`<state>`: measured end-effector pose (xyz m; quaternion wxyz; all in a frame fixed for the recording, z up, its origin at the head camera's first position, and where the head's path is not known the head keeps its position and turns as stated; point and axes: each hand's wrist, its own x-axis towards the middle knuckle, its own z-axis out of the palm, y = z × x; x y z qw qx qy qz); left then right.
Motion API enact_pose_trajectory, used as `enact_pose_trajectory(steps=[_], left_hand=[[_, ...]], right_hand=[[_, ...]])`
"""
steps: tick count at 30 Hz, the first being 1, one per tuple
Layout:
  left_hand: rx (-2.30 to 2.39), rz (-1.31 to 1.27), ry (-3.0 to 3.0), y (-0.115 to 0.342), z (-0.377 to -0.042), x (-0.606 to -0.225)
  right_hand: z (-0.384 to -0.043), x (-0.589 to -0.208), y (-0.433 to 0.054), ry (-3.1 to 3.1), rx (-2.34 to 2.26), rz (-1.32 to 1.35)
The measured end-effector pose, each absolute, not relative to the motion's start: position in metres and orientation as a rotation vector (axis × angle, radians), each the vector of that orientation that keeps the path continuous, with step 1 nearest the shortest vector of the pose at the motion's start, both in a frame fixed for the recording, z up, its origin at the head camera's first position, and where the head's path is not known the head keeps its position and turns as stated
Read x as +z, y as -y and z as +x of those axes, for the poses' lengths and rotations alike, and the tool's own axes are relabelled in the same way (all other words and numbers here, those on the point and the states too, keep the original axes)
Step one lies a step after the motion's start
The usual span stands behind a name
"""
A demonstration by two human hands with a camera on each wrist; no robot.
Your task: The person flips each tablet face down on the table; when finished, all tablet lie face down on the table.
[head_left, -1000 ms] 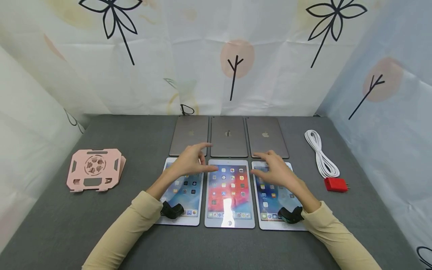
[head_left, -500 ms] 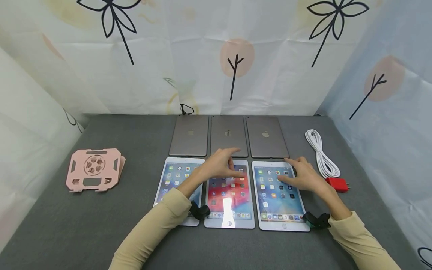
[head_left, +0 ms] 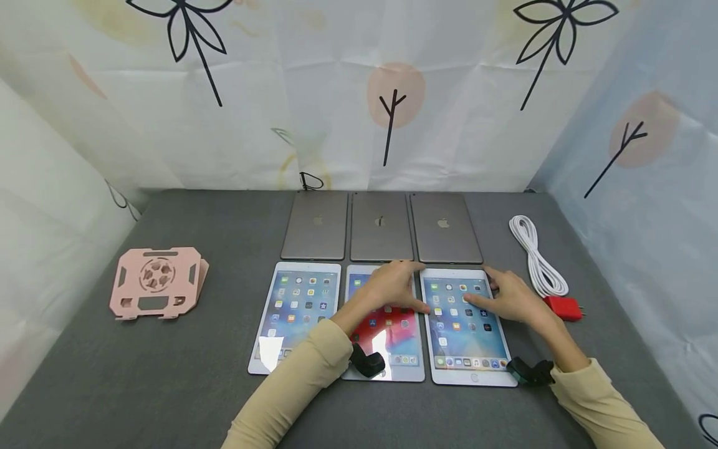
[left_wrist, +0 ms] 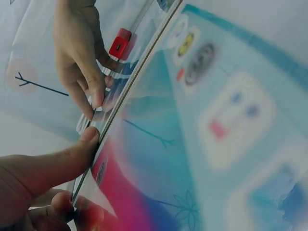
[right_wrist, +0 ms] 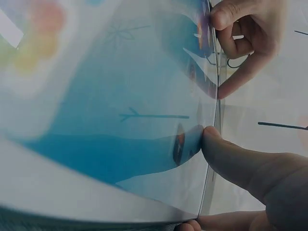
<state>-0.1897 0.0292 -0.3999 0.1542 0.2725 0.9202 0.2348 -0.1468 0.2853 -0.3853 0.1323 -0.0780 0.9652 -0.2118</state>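
Three white tablets with lit screens lie in a row. My left hand (head_left: 395, 287) reaches across the red-screened middle tablet (head_left: 380, 333). Its thumb and index finger are spread, their tips right at the left edge of the right tablet (head_left: 460, 330), which has a blue screen. Over that tablet's upper right part is my right hand (head_left: 513, 299). Its thumb overlaps the screen, and the index finger reaches the top right corner. In the right wrist view the right thumb (right_wrist: 236, 156) meets its own reflection on the glass. The left tablet (head_left: 297, 305) lies untouched.
Behind the row lie three grey tablets, backs up: left (head_left: 315, 224), middle (head_left: 381, 226) and right (head_left: 446, 227). A pink folded stand (head_left: 159, 280) is at left. At right are a coiled white cable (head_left: 535, 252) and a red charger (head_left: 564, 308).
Both hands have moved right, from around the middle tablet to the two sides of the right tablet. Over the last half second, the left hand has travelled further than the right.
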Motion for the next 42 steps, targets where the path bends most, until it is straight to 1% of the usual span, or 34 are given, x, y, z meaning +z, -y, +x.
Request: enact_pose_trajectory(steps=[7,18,23,31,42], left_hand=[[0.692,0.651,-2.700,-0.034,-0.189,-0.405],[0.663,0.616,-2.737,-0.036,-0.187,-0.406],[0.652,0.620,-2.740,-0.037,-0.189,-0.406],[0.721,0.690,-2.720,-0.038,-0.187,-0.407],[0.781,0.800,-2.723,-0.042,-0.180,-0.404]], right_hand=[[-0.147,-0.383,-0.289,-2.712,-0.738,-0.189],[-0.148,-0.383,-0.299,-2.476,-1.086,-0.094],[-0.150,-0.374,-0.308,-2.368,-1.200,-0.116],[-0.146,-0.356,-0.311,-2.377,-1.223,-0.226],[-0.140,-0.343,-0.309,-2.321,-1.399,-0.248]])
